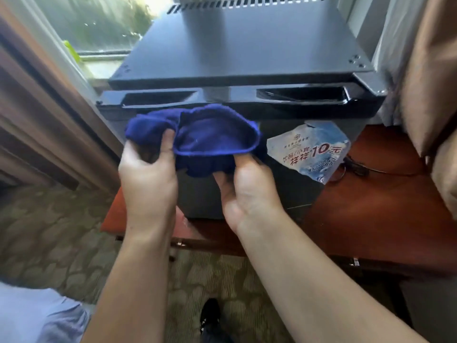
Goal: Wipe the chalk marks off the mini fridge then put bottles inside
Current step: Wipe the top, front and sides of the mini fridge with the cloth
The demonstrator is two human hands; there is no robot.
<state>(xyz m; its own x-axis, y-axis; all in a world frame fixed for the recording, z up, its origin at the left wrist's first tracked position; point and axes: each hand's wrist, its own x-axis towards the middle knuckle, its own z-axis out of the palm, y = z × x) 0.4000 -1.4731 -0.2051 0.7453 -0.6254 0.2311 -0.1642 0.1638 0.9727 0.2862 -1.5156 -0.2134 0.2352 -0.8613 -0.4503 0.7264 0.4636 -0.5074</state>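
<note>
Red-brown table (pixel 371 206) carries the mini fridge (pixel 242 45) beside a window (pixel 99 26); left hand (pixel 148 174) and right hand (pixel 249 191) both grip a blue cloth (pixel 210 134).

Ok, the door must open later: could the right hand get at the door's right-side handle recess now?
Probably yes. The right hand pinches the blue cloth just below the handle recess, and nothing lies between them, though its fingers are busy with the cloth.

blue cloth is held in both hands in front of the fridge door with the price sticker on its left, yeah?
No: in the head view the price sticker sits right of the blue cloth. The left hand and right hand do hold it.
</note>
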